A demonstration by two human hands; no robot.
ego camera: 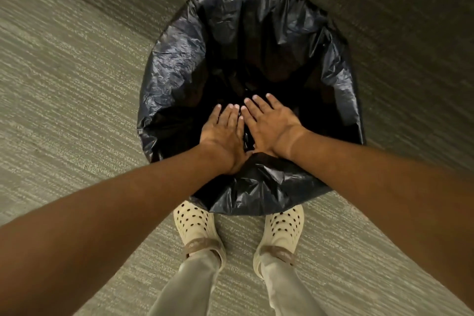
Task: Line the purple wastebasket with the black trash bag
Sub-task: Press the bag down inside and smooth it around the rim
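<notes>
From the head camera, looking straight down, the black trash bag (177,64) is spread wide over a round opening, its edge folded outward and down all the way around, so that none of the wastebasket under it can be seen; its colour cannot be told from here. The bag stands on the carpet (64,90), just ahead of the person's feet. The plastic is wrinkled and shiny along the rim and falls into deep shadow at the middle.

Both bare arms reach forward over the near edge of the bag. The left hand (222,133) lies flat with the palm down, fingers straight and close together, pressing on the plastic inside the near side of the opening. The right hand (272,127) is beside it, also flat and open, fingers slightly spread, and grips nothing. The two hands sit close together, with only a narrow strip of black plastic between them.

Below the bag, two cream clogs (195,226) with dark holes point toward it, the near fold of plastic hanging over their toes, and pale trouser legs (189,282) rise from them
</notes>
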